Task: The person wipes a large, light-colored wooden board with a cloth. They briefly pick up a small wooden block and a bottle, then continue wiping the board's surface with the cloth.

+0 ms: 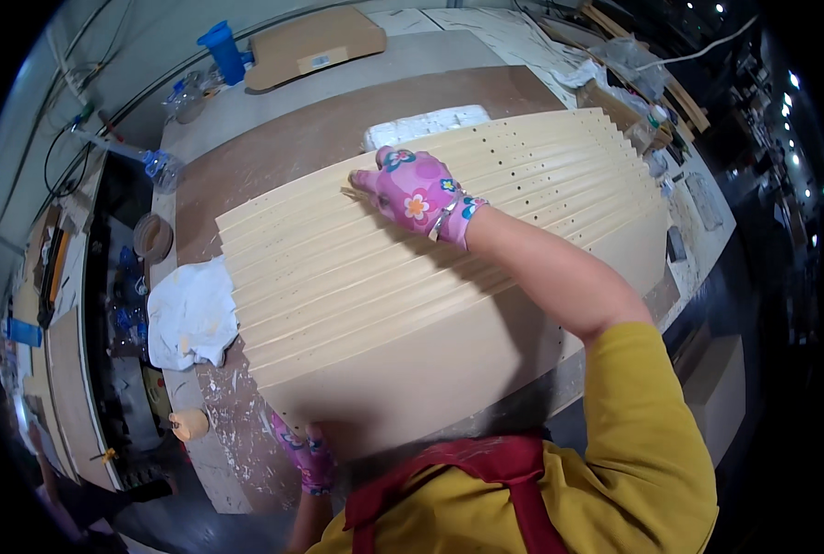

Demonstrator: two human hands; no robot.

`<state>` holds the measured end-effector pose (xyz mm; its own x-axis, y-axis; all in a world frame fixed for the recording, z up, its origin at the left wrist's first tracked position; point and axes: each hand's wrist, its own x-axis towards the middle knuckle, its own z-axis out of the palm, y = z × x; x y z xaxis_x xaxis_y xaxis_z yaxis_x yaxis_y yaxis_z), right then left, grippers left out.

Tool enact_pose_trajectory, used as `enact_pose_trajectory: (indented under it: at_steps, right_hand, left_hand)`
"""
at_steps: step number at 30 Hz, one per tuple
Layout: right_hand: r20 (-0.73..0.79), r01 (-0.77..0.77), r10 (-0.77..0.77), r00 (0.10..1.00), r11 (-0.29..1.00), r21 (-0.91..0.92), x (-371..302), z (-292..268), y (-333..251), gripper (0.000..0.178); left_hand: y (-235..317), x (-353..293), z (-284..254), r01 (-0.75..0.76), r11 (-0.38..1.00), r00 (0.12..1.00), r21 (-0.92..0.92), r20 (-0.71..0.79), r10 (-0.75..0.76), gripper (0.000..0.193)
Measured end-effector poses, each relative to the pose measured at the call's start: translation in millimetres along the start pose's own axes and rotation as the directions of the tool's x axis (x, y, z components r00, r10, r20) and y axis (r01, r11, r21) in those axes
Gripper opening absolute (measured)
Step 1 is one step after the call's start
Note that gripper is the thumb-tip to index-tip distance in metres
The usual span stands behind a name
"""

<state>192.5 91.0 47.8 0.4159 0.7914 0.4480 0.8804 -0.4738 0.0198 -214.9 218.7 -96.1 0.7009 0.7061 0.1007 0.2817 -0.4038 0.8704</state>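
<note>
Cream-coloured panels (366,383) lie across the worktable, overlapped so that their long edges form a row of steps. Dark drilled holes dot them, mostly toward the far right. My right hand (412,192), in a pink flowered glove, is over the far left part of the panels. Its fingers are closed in a pinch; a small brownish bit shows at the fingertips, too small to name. At the near left corner of the panels is my left hand (306,454), gloved alike. Its fingers are partly hidden in shadow against the edge, so their grip is unclear.
Beyond the panels lies a white wrapped block (426,125). A white cloth (193,312) touches their left side, with an orange-topped pot (188,424) nearer me. A cardboard piece (315,44) and a blue jug (223,53) stand at the back; clutter fills the far right.
</note>
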Motion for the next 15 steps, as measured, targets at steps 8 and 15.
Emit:
enact_pose_trajectory:
  at_steps: [8,15]
  right_hand:
    - [-0.086,-0.394,0.402,0.911,0.793,-0.465,-122,-56,220,0.010]
    - [0.425,-0.813,0.717,0.552,0.351,0.464,-54,-61,127,0.025]
  left_hand:
    - [-21,-4,6,-0.111,0.981,0.991,0.159,-0.059,0.121,0.053]
    - [-42,-12,-9,-0.196,0.822,0.980,0.535,0.144,0.140,0.036]
